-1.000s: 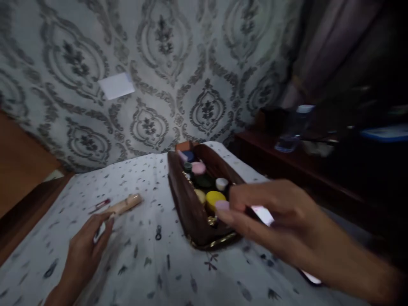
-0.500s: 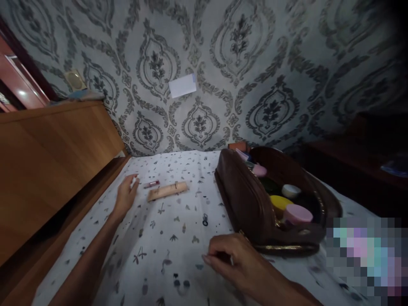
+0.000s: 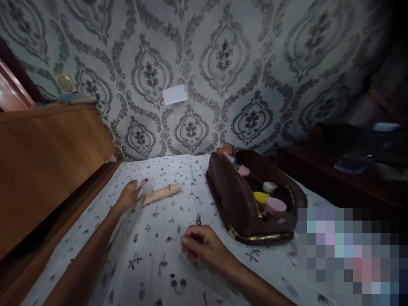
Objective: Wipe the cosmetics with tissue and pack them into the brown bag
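My left hand (image 3: 129, 194) is at the far left of the bed, its fingertips closed on a small lip gloss tube (image 3: 144, 182) with a dark red end. The lip gloss is tilted and partly hidden by the fingers, which are blurred. Just right of that hand a beige squeeze tube (image 3: 161, 194) lies flat on the sheet. My right hand (image 3: 199, 244) hovers over the sheet in the near middle, its fingers curled in and nothing visible in them. Beyond it to the right stands a brown makeup bag (image 3: 225, 193), unzipped.
Inside the bag are a pink-lidded jar (image 3: 276, 206), a yellow lid (image 3: 262, 197) and a white lid (image 3: 269, 187). A wooden headboard (image 3: 54, 148) borders the left, patterned wallpaper (image 3: 191, 127) the back. A dark surface with a clear bottle (image 3: 353, 161) is at the right.
My left hand has reached the lip gloss, taken hold of it and tilted it up off the sheet. My right hand has curled its fingers more. The view has swung to the right.
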Demonstrator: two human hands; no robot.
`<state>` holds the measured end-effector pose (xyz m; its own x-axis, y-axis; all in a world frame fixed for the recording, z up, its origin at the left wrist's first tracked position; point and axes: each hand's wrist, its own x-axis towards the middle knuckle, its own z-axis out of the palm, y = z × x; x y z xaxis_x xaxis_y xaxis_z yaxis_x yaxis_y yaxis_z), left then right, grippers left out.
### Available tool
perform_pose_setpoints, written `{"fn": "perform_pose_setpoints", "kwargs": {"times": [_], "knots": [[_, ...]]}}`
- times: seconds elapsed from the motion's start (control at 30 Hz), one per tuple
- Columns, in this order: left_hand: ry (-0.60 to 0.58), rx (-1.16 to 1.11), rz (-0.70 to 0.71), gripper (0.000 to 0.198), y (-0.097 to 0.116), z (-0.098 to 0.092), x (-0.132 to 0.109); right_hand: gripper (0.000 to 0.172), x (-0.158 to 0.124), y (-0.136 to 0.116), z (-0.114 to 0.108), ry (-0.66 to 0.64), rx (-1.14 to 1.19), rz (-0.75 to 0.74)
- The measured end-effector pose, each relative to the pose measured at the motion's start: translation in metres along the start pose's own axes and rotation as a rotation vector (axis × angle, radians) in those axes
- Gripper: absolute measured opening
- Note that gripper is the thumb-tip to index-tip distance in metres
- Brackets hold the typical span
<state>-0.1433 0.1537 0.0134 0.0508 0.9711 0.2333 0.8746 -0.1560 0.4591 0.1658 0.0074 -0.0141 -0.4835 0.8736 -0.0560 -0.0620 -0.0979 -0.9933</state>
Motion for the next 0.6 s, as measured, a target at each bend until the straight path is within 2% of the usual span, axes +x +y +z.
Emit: {"fn": "perform_pose_setpoints", "kwargs": {"times": [0.1, 0.2, 0.27, 0.33, 0.4, 0.47, 0.53, 0.6], "knots": [[-0.002, -0.153, 0.032, 0.037, 0.040, 0.000, -0.025, 0.058, -0.001, 0.002, -0.001, 0.117, 0.160, -0.033], [-0.101, -0.322, 0.127, 0.041, 0.095, 0.015, -0.061, 0.069, -0.001, 0.000, 0.002, 0.230, 0.328, -0.042], [-0.169, -0.419, 0.202, 0.040, 0.130, 0.029, -0.086, 0.068, -0.002, 0.000, 0.006, 0.257, 0.459, -0.073], [-0.171, -0.511, 0.284, 0.033, 0.157, 0.040, -0.106, 0.063, -0.004, 0.004, 0.010, 0.271, 0.573, -0.132], [-0.194, -0.573, 0.350, 0.028, 0.170, 0.047, -0.117, 0.056, -0.007, 0.008, 0.011, 0.292, 0.633, -0.167], [-0.236, -0.625, 0.363, 0.027, 0.171, 0.051, -0.120, 0.051, -0.009, 0.013, 0.009, 0.321, 0.654, -0.149], [-0.247, -0.683, 0.272, 0.031, 0.162, 0.054, -0.118, 0.047, -0.011, 0.014, 0.004, 0.339, 0.660, -0.107], [-0.227, -0.741, 0.111, 0.038, 0.151, 0.058, -0.115, 0.046, -0.012, 0.012, 0.000, 0.351, 0.665, -0.074]]}}
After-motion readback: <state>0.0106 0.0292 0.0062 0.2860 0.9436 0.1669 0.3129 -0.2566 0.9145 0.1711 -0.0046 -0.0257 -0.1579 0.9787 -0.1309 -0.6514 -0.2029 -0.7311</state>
